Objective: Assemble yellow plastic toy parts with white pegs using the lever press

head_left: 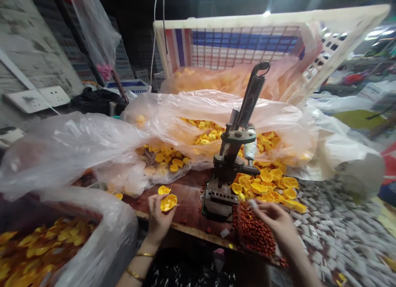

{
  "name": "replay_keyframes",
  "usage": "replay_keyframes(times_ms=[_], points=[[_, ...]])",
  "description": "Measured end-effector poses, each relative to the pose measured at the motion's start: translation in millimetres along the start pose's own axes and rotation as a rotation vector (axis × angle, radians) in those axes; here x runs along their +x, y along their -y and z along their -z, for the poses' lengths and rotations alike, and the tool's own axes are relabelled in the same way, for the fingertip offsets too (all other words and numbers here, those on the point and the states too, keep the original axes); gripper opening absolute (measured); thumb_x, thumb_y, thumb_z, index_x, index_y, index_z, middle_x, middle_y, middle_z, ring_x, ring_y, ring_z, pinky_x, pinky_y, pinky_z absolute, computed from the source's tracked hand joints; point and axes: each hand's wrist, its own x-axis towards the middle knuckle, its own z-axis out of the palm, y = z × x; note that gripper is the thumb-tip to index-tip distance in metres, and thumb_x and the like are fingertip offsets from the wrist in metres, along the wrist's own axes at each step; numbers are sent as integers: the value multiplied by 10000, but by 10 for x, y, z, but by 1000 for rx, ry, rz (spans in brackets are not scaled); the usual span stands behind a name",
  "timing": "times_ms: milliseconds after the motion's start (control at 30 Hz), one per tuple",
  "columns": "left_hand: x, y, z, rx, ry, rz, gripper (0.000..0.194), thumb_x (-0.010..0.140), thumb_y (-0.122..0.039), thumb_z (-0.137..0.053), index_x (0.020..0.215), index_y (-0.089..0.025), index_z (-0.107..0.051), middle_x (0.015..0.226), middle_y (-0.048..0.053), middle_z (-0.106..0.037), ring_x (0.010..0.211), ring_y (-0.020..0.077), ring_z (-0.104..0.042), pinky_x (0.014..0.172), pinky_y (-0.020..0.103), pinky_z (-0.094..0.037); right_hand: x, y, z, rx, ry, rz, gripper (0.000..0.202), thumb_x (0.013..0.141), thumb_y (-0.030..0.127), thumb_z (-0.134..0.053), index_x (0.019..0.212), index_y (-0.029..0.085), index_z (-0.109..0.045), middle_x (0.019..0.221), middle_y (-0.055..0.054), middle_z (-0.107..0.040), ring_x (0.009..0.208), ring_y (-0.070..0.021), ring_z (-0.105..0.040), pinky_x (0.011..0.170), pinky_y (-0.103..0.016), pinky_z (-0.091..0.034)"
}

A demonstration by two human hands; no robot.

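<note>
My left hand holds a yellow plastic shell with its hollow side up, near the table's front edge. A second yellow shell piece shows just behind it, at my fingertips. My right hand is pinched around a small pale piece, above a heap of small red-brown beads. Between my hands stands a metal hand press with a row of holes in its base block. Yellow shells are piled right behind my right hand.
Many small grey blocks cover the right side. Plastic bags of yellow shells lie behind the press, with a large white basket beyond. At lower left, a plastic-lined container holds more yellow pieces.
</note>
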Motion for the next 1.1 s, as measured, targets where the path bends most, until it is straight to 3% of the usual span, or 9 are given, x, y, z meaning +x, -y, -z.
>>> replay_keyframes(times_ms=[133, 200, 267, 367, 467, 633, 767, 1000, 1100], points=[[-141, -215, -155, -101, 106, -86, 289, 793, -153, -553, 1071, -182, -481, 1084, 107, -426, 1038, 246, -512, 904, 435, -467, -231, 155, -873, 230, 295, -22, 371, 573, 443, -776, 657, 173, -535, 624, -18, -635, 573, -159, -602, 551, -268, -497], [-199, -310, -214, -154, 176, -144, 353, 783, -79, -496, 1117, -188, -459, 1120, 117, -430, 1077, 243, -506, 918, 425, -461, -310, 163, -1140, 235, 308, 42, 323, 610, 393, -759, 698, 171, -542, 621, -2, -615, 559, -142, -581, 525, -245, -480], [-237, -386, -260, -202, 217, -182, 433, 760, -38, -464, 1163, -193, -430, 1138, 122, -445, 1096, 242, -508, 925, 417, -460, -363, 162, -1269, 169, 270, 188, 236, 679, 330, -711, 801, 165, -594, 681, -11, -627, 614, -143, -592, 559, -240, -489], [-258, -454, -311, -268, 250, -199, 568, 730, -22, -455, 1261, -196, -352, 1172, 131, -464, 1123, 242, -510, 941, 414, -458, -409, 161, -1290, 26, 248, 397, 185, 780, 264, -614, 942, 181, -647, 784, -33, -649, 688, -148, -612, 608, -242, -500], [-248, -484, -340, -303, 258, -204, 647, 715, -26, -463, 1318, -192, -296, 1199, 139, -474, 1133, 241, -516, 949, 412, -459, -431, 140, -1241, -99, 211, 519, 141, 822, 236, -567, 907, 188, -669, 778, -39, -637, 681, -145, -608, 596, -235, -496], [-225, -511, -345, -260, 243, -225, 662, 716, -27, -463, 1337, -192, -302, 1209, 139, -493, 1134, 241, -527, 943, 403, -469, -443, 46, -1215, -241, 116, 699, 153, 881, 218, -500, 932, 173, -637, 776, -52, -627, 704, -145, -620, 632, -237, -517], [-221, -540, -337, -203, 192, -299, 631, 760, -50, -488, 1342, -203, -299, 1162, 125, -511, 1081, 226, -547, 900, 371, -494, -454, -4, -1268, -485, 57, 888, 221, 921, 192, -407, 856, 153, -615, 699, -58, -608, 634, -142, -607, 601, -223, -491], [-208, -602, -335, -74, 167, -356, 548, 835, -129, -483, 1349, -205, -310, 1075, 123, -510, 967, 222, -563, 833, 371, -511, -456, 41, -1434, -751, 33, 801, 264, 916, 194, -378, 747, 170, -579, 664, -50, -630, 559, -141, -597, 522, -213, -384], [-203, -559, -324, -82, 192, -317, 588, 808, -97, -460, 1367, -201, -310, 1055, 119, -499, 935, 219, -563, 809, 363, -519, -445, 167, -1439, -810, 149, 670, 205, 885, 186, -433, 761, 172, -597, 660, -46, -653, 551, -143, -604, 501, -210, -330]])
